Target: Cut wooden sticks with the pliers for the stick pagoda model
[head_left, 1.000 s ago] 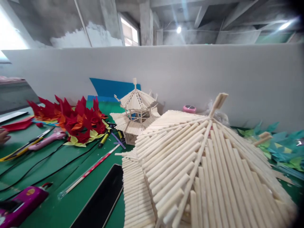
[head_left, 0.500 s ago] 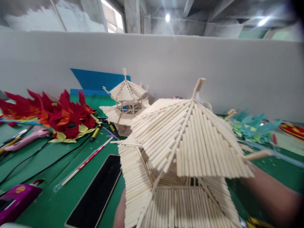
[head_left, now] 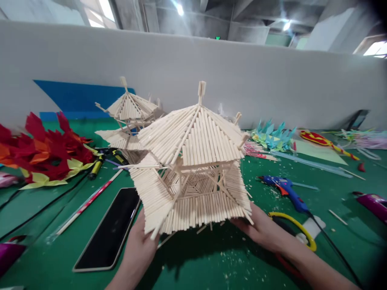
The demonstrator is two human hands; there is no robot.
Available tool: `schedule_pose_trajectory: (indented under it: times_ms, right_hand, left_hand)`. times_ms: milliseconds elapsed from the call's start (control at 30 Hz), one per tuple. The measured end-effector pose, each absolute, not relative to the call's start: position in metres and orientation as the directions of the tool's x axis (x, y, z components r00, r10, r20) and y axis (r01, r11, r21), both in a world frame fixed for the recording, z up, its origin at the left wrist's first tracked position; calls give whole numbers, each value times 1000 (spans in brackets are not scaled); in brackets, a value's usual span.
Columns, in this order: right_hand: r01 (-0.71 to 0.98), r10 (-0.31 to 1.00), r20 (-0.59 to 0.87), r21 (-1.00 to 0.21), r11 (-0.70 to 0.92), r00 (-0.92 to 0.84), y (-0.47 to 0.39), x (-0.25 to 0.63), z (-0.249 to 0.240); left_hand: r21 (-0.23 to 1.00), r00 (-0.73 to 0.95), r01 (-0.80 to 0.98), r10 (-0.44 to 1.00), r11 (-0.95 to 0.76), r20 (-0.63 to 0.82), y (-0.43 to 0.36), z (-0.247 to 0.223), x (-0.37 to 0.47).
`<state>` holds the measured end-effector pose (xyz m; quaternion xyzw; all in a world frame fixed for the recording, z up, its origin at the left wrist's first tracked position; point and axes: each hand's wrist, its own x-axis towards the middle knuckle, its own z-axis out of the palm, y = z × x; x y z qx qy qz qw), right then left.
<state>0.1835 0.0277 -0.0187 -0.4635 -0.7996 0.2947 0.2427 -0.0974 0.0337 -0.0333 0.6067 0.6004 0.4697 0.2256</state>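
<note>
A two-tier pavilion model (head_left: 193, 161) built of pale wooden sticks is held just above the green mat (head_left: 211, 262), tilted a little. My left hand (head_left: 137, 247) grips its lower skirt at the front left corner. My right hand (head_left: 261, 227) holds the lower skirt at the right corner. A second, smaller stick pavilion (head_left: 127, 117) stands behind it to the left.
A black phone (head_left: 110, 229) lies flat left of my left hand. A blue glue gun (head_left: 286, 189) and yellow-handled scissors (head_left: 298, 229) lie to the right. Red and yellow paper leaves (head_left: 45, 149) are at left, teal paper shapes (head_left: 272, 135) at the back. A white partition closes off the far side.
The pavilion has moved away from the camera and lower, so its whole lower tier shows. The view has swung right and down, and both hands have come into sight.
</note>
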Motion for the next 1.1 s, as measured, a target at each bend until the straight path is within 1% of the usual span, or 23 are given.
schedule_pose_trajectory:
  times_ms: [100, 233, 367, 567, 700, 800, 900, 1033, 1100]
  right_hand:
    - [567, 884, 147, -718, 403, -443, 35, 173, -23]
    - [516, 863, 175, -739, 433, -473, 41, 167, -23]
    - [515, 867, 195, -737, 438, -459, 42, 168, -24]
    - [509, 900, 163, -778, 370, -405, 41, 183, -24]
    - [535, 919, 136, -777, 331, -371, 38, 194, -22]
    - [570, 930, 126, -759, 314, -344, 38, 200, -21]
    - [627, 942, 134, -716, 307, -307, 36, 207, -17]
    - [751, 964, 145, -605, 264, -222, 18, 228, -10]
    - [806, 975, 143, -550, 220, -169, 1, 238, -16]
  left_hand:
    - [856, -133, 485, 953, -177, 273, 33, -28, -95]
    - [879, -117, 442, 959, -181, 257, 33, -29, -93]
    - [897, -86, 392, 963, -205, 257, 33, -32, -90]
    - [922, 3, 309, 970, -234, 245, 36, -35, -72]
    - [931, 45, 270, 969, -247, 244, 43, -42, -59]
    - [935, 61, 251, 969, -249, 241, 50, -48, -53]
    - [934, 54, 253, 968, -252, 246, 53, -49, -52]
    - [924, 27, 284, 965, -257, 260, 52, -45, -56]
    - [915, 8, 302, 960, -269, 280, 50, -45, -57]
